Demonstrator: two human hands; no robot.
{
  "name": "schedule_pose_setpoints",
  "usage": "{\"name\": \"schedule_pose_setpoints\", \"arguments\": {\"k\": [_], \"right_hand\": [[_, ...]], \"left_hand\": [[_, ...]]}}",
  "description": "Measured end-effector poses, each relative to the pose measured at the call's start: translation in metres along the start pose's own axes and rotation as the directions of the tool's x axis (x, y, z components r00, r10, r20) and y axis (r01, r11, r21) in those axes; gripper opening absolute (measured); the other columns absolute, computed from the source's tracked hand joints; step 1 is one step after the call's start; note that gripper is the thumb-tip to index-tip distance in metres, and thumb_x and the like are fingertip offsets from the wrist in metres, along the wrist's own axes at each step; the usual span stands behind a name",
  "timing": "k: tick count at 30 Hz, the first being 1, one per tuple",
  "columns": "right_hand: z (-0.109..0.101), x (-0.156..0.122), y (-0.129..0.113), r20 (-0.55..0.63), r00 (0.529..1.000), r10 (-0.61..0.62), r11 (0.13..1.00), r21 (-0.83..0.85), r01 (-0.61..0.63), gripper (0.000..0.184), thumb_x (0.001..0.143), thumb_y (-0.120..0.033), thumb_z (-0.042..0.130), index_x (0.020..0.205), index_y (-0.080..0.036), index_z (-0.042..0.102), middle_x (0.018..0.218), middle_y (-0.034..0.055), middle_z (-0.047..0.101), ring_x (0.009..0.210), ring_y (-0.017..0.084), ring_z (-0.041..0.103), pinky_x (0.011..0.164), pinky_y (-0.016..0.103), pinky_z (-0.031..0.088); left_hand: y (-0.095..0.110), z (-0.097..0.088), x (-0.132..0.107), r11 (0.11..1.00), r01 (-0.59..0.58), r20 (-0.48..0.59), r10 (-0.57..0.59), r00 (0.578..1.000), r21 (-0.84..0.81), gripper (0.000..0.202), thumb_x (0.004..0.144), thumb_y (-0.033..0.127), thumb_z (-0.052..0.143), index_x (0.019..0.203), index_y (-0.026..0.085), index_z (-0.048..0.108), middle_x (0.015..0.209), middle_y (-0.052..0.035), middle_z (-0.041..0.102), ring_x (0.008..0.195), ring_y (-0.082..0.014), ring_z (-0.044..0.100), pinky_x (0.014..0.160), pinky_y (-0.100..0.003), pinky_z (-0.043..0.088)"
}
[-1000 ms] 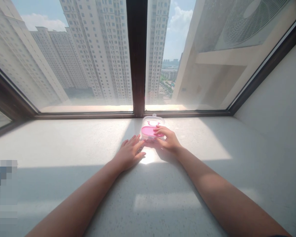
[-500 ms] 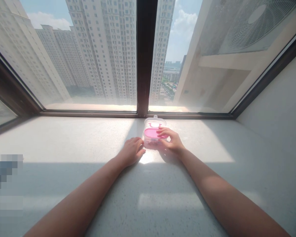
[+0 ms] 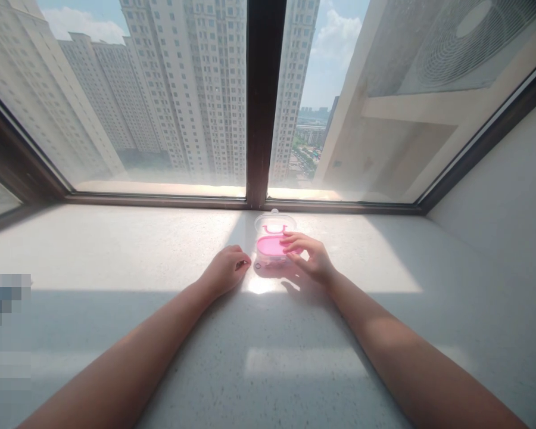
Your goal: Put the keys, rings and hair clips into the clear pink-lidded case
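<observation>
A small pink box with a clear hinged lid (image 3: 271, 238) stands open on the white stone window sill (image 3: 116, 250), close to the dark window frame post (image 3: 261, 101). My right hand (image 3: 308, 257) rests on the box's right side, fingers laid over the pink rim. My left hand (image 3: 226, 271) lies on the sill just left of the box, fingers curled into a loose fist, a small gap apart from the box. What the fist holds, if anything, is hidden.
Large window panes (image 3: 138, 101) rise behind the sill, with tower blocks outside. A white side wall (image 3: 509, 196) closes the sill on the right. A blurred patch (image 3: 4, 322) sits at the left edge. Sunlight falls across the sill's far half.
My left hand's fingers, spread flat a second ago, have curled into a fist and drawn slightly away from the box. My right hand stays on the box.
</observation>
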State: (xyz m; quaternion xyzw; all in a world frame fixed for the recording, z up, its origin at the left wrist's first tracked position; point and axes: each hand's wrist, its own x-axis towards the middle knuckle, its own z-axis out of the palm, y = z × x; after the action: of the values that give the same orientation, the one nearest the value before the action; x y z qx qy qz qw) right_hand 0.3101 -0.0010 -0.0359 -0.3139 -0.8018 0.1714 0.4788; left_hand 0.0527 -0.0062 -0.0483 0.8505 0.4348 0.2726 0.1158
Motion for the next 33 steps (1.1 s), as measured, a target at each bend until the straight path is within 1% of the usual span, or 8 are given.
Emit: {"name": "schedule_pose_setpoints", "arguments": {"k": [7,14,19,23,25,27,30,33], "right_hand": [[0.001,0.000,-0.005,0.001,1.000,-0.020,0.999,-0.032,0.020,0.009,0.078,-0.016,0.063,0.080,-0.021,0.070,0.096,0.0086,0.070,0.106,0.026,0.060,0.095,0.048,0.046],[0.001,0.002,0.000,0.005,1.000,0.009,0.999,-0.051,-0.008,0.009,0.079,-0.016,0.062,0.083,-0.022,0.068,0.100,0.0073,0.069,0.110,0.026,0.058,0.099,0.049,0.042],[-0.001,0.003,0.002,0.085,0.993,0.082,0.997,-0.007,-0.081,0.016,0.085,-0.020,0.056,0.096,-0.022,0.067,0.116,0.0084,0.062,0.115,0.025,0.054,0.103,0.046,0.039],[-0.002,0.001,0.003,0.123,0.987,0.098,0.994,-0.055,-0.092,0.029,0.087,-0.024,0.054,0.115,-0.023,0.061,0.129,0.0090,0.056,0.123,0.027,0.048,0.106,0.046,0.034],[-0.003,0.000,0.003,0.137,0.986,0.092,0.990,-0.120,-0.075,0.034,0.087,-0.027,0.055,0.120,-0.024,0.059,0.132,0.0090,0.055,0.125,0.028,0.046,0.106,0.049,0.031],[-0.004,0.000,0.002,0.137,0.988,0.067,0.984,-0.175,-0.043,0.037,0.086,-0.030,0.057,0.123,-0.024,0.057,0.132,0.0098,0.055,0.126,0.030,0.045,0.106,0.050,0.030],[-0.004,0.000,-0.002,0.079,0.997,0.018,0.969,-0.245,0.002,0.041,0.082,-0.032,0.061,0.121,-0.022,0.057,0.129,0.0113,0.057,0.124,0.031,0.047,0.105,0.051,0.030],[0.000,-0.002,-0.009,-0.060,0.997,-0.057,0.950,-0.309,0.036,0.033,0.081,-0.029,0.062,0.112,-0.021,0.061,0.116,0.0110,0.063,0.114,0.031,0.054,0.101,0.051,0.034]], "left_hand": [[0.004,-0.008,-0.003,0.998,0.025,-0.010,-0.025,1.000,0.049,0.012,0.076,0.018,0.056,0.070,0.018,0.066,0.069,-0.0024,0.056,0.067,-0.0157,0.053,0.064,-0.027,0.042],[0.004,-0.007,-0.005,1.000,0.000,0.004,0.000,1.000,0.019,0.011,0.076,0.020,0.059,0.080,0.019,0.069,0.080,-0.0042,0.059,0.074,-0.0172,0.056,0.071,-0.030,0.044],[0.008,-0.008,-0.005,0.999,-0.032,0.006,0.032,0.999,-0.003,0.016,0.075,0.022,0.060,0.089,0.019,0.067,0.088,-0.0056,0.060,0.082,-0.0198,0.056,0.076,-0.032,0.045],[0.003,-0.011,-0.002,0.997,0.040,-0.047,-0.043,0.998,-0.063,0.018,0.081,0.023,0.050,0.090,0.018,0.065,0.088,-0.0055,0.060,0.084,-0.0198,0.057,0.076,-0.032,0.046],[-0.002,-0.013,0.000,0.990,0.106,-0.091,-0.115,0.989,-0.092,0.023,0.084,0.021,0.041,0.088,0.017,0.064,0.086,-0.0047,0.060,0.083,-0.0189,0.057,0.075,-0.032,0.046],[-0.007,-0.014,0.000,0.986,0.148,-0.118,-0.157,0.981,-0.083,0.023,0.084,0.019,0.039,0.086,0.018,0.062,0.084,-0.0037,0.060,0.081,-0.0183,0.056,0.073,-0.032,0.046],[-0.010,-0.018,0.000,0.994,0.110,-0.096,-0.110,0.989,0.000,0.012,0.078,0.018,0.048,0.083,0.018,0.059,0.079,-0.0023,0.056,0.076,-0.0179,0.053,0.069,-0.030,0.044],[-0.006,-0.027,-0.003,0.996,0.015,-0.056,-0.010,0.998,0.093,0.004,0.075,0.017,0.053,0.076,0.019,0.056,0.074,-0.0017,0.052,0.073,-0.0175,0.050,0.068,-0.030,0.042]]}}
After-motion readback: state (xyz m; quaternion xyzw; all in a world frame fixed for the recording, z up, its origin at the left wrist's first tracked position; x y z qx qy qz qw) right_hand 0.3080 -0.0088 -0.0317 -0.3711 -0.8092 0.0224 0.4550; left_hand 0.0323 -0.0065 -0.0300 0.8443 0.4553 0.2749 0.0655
